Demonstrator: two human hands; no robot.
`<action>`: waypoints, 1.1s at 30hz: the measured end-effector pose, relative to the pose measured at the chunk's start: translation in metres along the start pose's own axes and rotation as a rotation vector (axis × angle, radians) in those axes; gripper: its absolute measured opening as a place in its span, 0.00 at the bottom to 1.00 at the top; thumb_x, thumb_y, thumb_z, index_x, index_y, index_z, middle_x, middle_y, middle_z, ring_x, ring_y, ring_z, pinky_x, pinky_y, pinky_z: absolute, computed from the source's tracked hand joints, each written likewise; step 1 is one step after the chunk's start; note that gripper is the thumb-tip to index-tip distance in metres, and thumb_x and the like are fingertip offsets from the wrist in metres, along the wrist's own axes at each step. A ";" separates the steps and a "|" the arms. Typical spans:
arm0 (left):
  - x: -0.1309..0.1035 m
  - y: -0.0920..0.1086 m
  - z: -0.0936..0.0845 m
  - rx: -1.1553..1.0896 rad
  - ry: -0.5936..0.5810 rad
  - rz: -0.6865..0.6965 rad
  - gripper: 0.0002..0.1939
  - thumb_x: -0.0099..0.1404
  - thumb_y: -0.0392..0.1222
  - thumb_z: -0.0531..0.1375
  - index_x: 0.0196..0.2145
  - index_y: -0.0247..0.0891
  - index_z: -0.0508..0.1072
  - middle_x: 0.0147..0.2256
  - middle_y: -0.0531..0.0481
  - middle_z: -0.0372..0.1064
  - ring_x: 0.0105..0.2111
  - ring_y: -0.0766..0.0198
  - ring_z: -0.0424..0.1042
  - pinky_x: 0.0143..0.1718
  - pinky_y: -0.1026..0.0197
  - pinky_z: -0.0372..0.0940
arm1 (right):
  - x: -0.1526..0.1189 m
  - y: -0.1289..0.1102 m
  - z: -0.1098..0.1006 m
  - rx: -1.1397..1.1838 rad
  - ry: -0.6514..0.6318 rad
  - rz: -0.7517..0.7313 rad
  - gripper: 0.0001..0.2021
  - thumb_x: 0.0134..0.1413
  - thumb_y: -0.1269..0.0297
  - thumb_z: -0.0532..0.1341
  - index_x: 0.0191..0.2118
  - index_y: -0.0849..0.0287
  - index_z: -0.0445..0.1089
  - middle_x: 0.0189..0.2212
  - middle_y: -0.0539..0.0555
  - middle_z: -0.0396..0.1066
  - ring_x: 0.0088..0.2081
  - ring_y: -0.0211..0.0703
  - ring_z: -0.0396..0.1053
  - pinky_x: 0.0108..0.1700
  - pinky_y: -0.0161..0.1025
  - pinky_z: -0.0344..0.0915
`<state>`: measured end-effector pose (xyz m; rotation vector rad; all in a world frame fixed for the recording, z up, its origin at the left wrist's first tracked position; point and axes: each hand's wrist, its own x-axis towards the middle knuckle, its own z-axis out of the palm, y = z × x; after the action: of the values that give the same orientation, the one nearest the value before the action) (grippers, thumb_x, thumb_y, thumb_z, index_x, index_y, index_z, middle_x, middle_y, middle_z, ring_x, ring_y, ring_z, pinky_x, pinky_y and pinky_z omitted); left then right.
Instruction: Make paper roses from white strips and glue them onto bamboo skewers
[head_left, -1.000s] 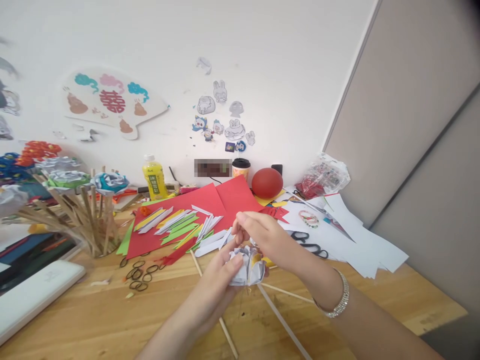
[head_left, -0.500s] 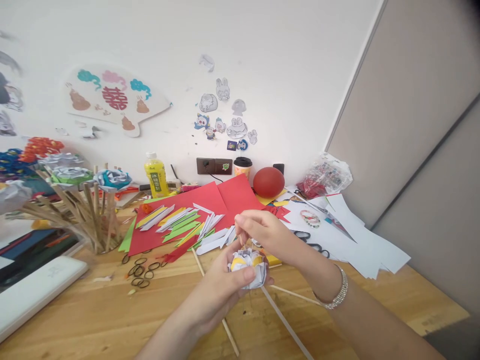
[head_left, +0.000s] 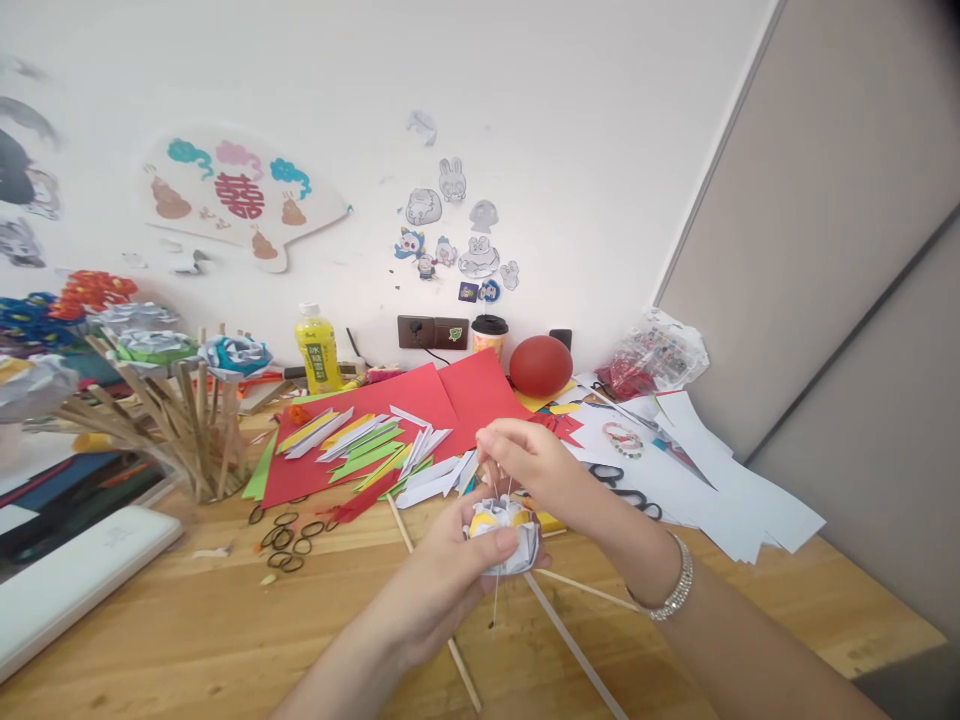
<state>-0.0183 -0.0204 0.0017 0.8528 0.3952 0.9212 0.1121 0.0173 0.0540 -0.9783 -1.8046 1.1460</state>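
Head camera shows the left hand point(head_left: 465, 560) holding the white and yellow paper flower point(head_left: 504, 535), with its thumb across the front side of the flower. The right hand point(head_left: 517, 455) is just above the flower, its fingertips closed together on thin strands point(head_left: 503, 490) which rise from the flower's top. So the flower lies inside the left grip and below the right one, over the wooden table point(head_left: 262, 640). Red paper point(head_left: 480, 400) lies beyond both hands.
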 end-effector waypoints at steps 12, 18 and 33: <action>-0.001 0.003 0.002 0.028 0.006 0.016 0.20 0.48 0.42 0.70 0.39 0.36 0.73 0.31 0.50 0.71 0.30 0.65 0.71 0.38 0.62 0.65 | -0.003 -0.002 -0.006 -0.028 -0.102 -0.017 0.17 0.51 0.49 0.60 0.28 0.59 0.64 0.21 0.46 0.62 0.21 0.33 0.61 0.19 0.28 0.57; -0.002 0.004 0.003 0.045 -0.007 0.012 0.21 0.47 0.44 0.70 0.38 0.37 0.73 0.32 0.50 0.69 0.31 0.65 0.70 0.36 0.61 0.64 | -0.007 -0.004 -0.012 -0.089 -0.170 -0.078 0.18 0.52 0.46 0.58 0.34 0.59 0.67 0.27 0.49 0.65 0.28 0.36 0.64 0.26 0.31 0.61; -0.001 0.007 0.000 0.184 0.012 0.006 0.28 0.43 0.43 0.72 0.42 0.37 0.69 0.30 0.49 0.70 0.30 0.65 0.68 0.34 0.61 0.60 | -0.012 -0.004 -0.023 -0.110 -0.185 -0.044 0.15 0.53 0.53 0.60 0.44 0.55 0.69 0.35 0.51 0.69 0.38 0.42 0.68 0.39 0.38 0.66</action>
<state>-0.0228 -0.0188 0.0069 1.0170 0.4940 0.9052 0.1368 0.0129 0.0619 -0.9145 -2.0451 1.1519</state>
